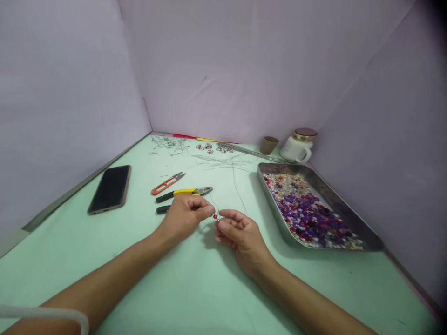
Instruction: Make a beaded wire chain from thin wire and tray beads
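Note:
My left hand [185, 214] and my right hand [237, 230] meet over the pale green table [195, 288], fingertips almost touching. Between them sits a small red bead [215, 216] on a thin wire [237, 186] that runs away toward the back. Both hands are pinched closed: the left thumb and forefinger hold the wire beside the bead, and the right fingers curl round the wire's other side. Just behind my left hand lie yellow-handled pliers [188, 191] and orange thread snips [167, 183].
A metal tray [349, 209] of purple, white and red beads stands at the right. A black phone [110, 189] lies at the left. Wire scraps [169, 143], finished bead pieces [209, 148], a brown cup [269, 144] and a white lidded mug [296, 146] line the back wall.

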Demonstrator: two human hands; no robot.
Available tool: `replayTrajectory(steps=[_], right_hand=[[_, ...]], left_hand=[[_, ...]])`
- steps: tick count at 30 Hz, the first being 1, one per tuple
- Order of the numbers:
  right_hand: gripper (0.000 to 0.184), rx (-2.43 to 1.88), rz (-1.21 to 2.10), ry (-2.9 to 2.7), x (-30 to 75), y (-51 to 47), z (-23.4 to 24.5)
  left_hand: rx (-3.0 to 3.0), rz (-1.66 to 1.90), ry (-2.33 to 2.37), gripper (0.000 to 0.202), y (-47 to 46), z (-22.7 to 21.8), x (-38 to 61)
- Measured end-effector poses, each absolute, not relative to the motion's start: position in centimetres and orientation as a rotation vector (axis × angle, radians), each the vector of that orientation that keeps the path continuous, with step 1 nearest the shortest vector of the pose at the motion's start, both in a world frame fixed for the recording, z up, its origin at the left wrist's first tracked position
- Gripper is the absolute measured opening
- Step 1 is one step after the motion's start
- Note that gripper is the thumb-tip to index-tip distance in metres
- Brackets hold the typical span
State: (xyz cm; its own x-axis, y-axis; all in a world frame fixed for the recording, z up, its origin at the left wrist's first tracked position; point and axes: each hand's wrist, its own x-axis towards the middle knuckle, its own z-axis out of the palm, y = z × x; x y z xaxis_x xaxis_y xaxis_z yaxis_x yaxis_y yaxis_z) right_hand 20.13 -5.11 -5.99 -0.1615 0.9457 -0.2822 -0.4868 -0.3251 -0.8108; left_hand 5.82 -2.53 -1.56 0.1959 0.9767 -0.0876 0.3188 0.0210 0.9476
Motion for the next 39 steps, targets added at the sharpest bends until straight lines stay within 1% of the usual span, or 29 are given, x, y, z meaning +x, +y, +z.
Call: replayTrajectory(steps=[4, 7, 13, 21, 29, 33, 37, 39], right_hand=[[0.030, -0.904, 1.858, -0.832, 20.6, -5.0, -5.8], [0.028, -0.878, 1.906, -0.896, 20.6, -4.9, -5.7], [0.025, -0.935, 1.875, -0.931, 20.4, -5.1, -5.9], [0.026, -1.042, 1.855, -0.920, 20.1, -5.2, -5.8], [0.026, -1.060, 1.853, -0.916, 19.8, -5.3, -5.8], [0.026, -1.094, 1.762, -0.853, 19.8, -5.1, -5.8], [0.027, -1.118, 1.675, -0.770, 19.9, -4.9, -5.8], [0.028, -1.124, 1.650, -0.755, 20.0, -4.9, -5.8]], left_hand=[[1.601, 0.840, 1.215, 0.016, -2.1, -1.7, 5.4], [1.745, 0.840, 1.099, 0.019, -2.1, -1.9, 5.3], [1.840, 0.830, 1.027, 0.022, -2.4, -2.0, 5.5], [1.820, 0.868, 1.079, 0.020, -2.5, -2.2, 5.5], [1.863, 0.898, 1.137, 0.022, -2.3, -2.6, 5.6], [1.792, 0.773, 1.189, 0.020, -1.7, -2.2, 5.2], [1.665, 0.479, 1.232, 0.024, -1.5, -1.6, 4.4], [1.695, 0.399, 1.232, 0.021, -1.6, -1.5, 4.2]])
